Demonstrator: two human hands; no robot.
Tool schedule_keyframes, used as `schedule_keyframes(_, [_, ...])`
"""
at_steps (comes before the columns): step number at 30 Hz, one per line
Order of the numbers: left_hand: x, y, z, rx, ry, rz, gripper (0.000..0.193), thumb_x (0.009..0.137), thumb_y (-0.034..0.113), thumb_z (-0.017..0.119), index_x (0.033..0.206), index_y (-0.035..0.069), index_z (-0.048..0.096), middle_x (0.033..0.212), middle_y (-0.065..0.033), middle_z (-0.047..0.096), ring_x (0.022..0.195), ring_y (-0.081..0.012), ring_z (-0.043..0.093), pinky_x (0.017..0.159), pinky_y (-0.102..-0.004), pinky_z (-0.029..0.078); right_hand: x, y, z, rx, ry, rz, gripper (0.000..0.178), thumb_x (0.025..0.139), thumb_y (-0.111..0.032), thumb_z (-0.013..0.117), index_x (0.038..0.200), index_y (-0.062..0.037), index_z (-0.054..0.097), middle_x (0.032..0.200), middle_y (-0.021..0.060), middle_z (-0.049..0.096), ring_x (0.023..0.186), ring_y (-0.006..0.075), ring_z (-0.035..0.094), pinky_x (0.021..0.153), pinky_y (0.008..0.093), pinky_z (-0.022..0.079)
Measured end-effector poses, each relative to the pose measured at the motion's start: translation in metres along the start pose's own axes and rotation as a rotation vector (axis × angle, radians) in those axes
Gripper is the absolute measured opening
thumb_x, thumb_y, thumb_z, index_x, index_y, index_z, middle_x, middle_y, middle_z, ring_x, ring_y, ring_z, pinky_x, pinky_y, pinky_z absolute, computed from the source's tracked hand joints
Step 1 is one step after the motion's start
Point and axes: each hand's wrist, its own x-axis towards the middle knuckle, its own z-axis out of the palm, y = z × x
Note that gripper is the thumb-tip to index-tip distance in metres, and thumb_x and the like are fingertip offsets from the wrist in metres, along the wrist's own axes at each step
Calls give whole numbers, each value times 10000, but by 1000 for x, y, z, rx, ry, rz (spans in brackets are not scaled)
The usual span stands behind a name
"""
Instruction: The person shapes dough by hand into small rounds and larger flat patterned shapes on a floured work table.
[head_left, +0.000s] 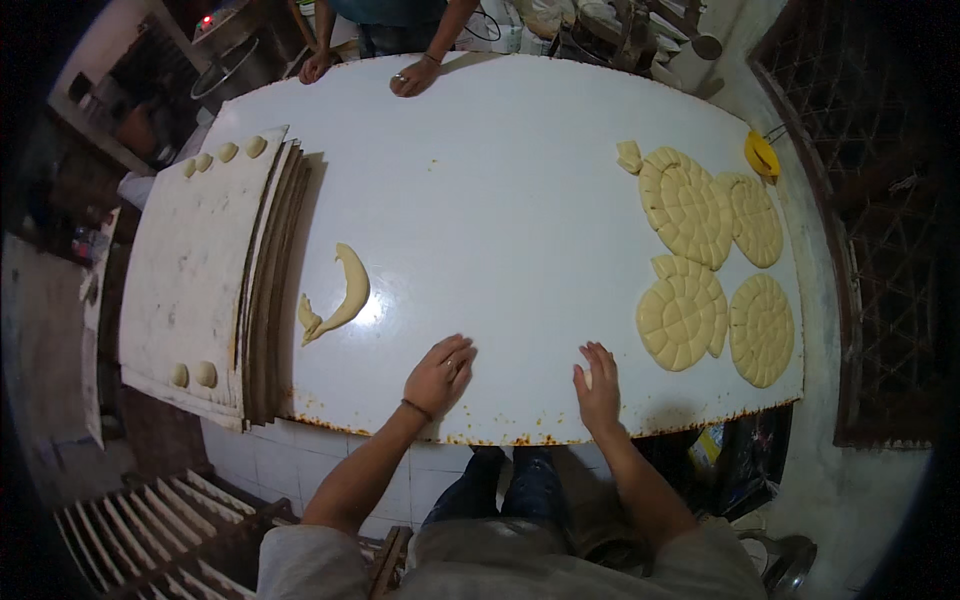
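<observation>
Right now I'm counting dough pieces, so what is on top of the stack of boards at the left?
On the top board lie four dough balls at its far end and two dough balls at its near end. Whatever lies on the boards underneath is covered.

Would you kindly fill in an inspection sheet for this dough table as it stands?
Surface: white table, rust along near edge.
Job's things: four scored dough discs at right; curved dough strip; dough balls on stacked boards.
Clutter: yellow scraper.
Grippers: left hand and right hand flat on the table, each cupped as if over dough, not visible.
Cables: nothing seen.
Surroundings: another person's hands at far edge; wooden racks below.
</observation>
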Motion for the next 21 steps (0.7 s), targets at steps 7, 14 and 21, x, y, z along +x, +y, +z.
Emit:
schedule_keyframes(7, [-72,-38,-4,-34,-89,65,232,960,115,719,1188,81,746,1299,-89,713,1282,-297,643,1116,-409,521,-59,15,-10,94,-224,-107,331,986,-77,704,1311,-22,682,1315,170,659,1309,384,569,1125,485,465])
schedule_keyframes(14, [-18,20,22,-133,-27,18,243,967,142,720,1187,39,739,1237,-150,722,1221,-356,656,1073,-433,524,-43,-23,23,93,-228,-155,358,994,-72,682,1343,-10,637,1413,169,615,1367,410,520,1206,499,370])
schedule_keyframes(21, [29,8,2,-4,300,-99,214,975,129,702,1163,32,735,1283,-168,696,1267,-369,624,1101,-421,514,28,-26,20,51,11,-71,322,1037,-134,655,1335,-13,645,1397,200,605,1343,385,536,1201,480,375])
